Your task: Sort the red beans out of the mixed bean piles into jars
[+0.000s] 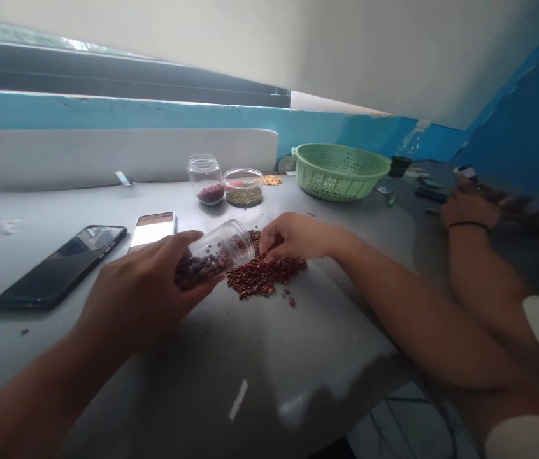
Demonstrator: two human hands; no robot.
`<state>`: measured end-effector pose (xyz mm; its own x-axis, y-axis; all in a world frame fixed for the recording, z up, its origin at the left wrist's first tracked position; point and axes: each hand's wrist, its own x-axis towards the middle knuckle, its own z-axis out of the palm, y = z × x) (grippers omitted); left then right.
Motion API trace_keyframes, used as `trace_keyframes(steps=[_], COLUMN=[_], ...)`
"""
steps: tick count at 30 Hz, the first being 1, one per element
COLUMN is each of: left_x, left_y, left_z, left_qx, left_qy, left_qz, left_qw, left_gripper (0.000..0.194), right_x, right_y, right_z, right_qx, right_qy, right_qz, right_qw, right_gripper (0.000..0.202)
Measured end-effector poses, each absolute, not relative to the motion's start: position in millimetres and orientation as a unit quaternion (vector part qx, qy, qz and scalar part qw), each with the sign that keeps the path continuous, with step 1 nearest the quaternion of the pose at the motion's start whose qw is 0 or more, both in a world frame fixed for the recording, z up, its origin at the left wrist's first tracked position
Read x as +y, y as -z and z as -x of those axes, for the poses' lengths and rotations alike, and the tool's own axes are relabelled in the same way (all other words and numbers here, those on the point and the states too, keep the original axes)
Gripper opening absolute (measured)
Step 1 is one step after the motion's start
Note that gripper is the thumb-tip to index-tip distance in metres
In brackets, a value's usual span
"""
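My left hand grips a clear plastic jar, tipped on its side with its mouth pointing right and dark red beans inside. The jar's mouth lies at the edge of a pile of red beans on the grey table. My right hand rests on the far side of the pile, fingertips pinched together down among the beans. Whether a bean is between the fingers cannot be seen. A few stray beans lie just right of the pile.
Two phones lie at the left. Behind the pile stand a glass jar and a bowl of greenish grains, with a green basket further right. Another person's hand with a black wristband works at the far right.
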<state>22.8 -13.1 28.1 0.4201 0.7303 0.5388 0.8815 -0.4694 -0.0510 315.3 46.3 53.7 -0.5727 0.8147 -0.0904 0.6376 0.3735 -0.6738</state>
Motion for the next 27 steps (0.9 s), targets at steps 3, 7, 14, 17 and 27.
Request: trace_keyframes(steps=[3,7,14,17,27], left_x=[-13.9,-15.3,-18.9,-16.3,-12.3], left_y=[-29.8,-34.6,-38.3,-32.7,-27.2], left_z=[-23.8,-25.3,-30.3,-29.1,-24.0], left_qx=[-0.488,-0.484,-0.524,-0.530,-0.494], left_qy=[0.219,0.207,0.185,0.201,0.245], left_qz=[0.830,0.833,0.813,0.803,0.812], left_qw=[0.159,0.170,0.171,0.183,0.193], left_gripper=[0.056,0.055,0.055,0.054,0.062], right_x=[47.8,47.7,40.4,42.0,49.0], right_y=[-51.5,-48.5,-40.0,-34.9,-37.1], right_z=[-315.1,-310.7,-290.0,-286.0,-295.6], right_qx=[-0.819,-0.834,-0.862,-0.880,-0.857], right_qy=[-0.347,-0.329,-0.271,-0.251,-0.307], right_qz=[0.436,0.424,0.411,0.383,0.382], right_qw=[0.137,0.130,0.118,0.127,0.156], right_gripper=[0.008,0.012,0.037,0.022,0.006])
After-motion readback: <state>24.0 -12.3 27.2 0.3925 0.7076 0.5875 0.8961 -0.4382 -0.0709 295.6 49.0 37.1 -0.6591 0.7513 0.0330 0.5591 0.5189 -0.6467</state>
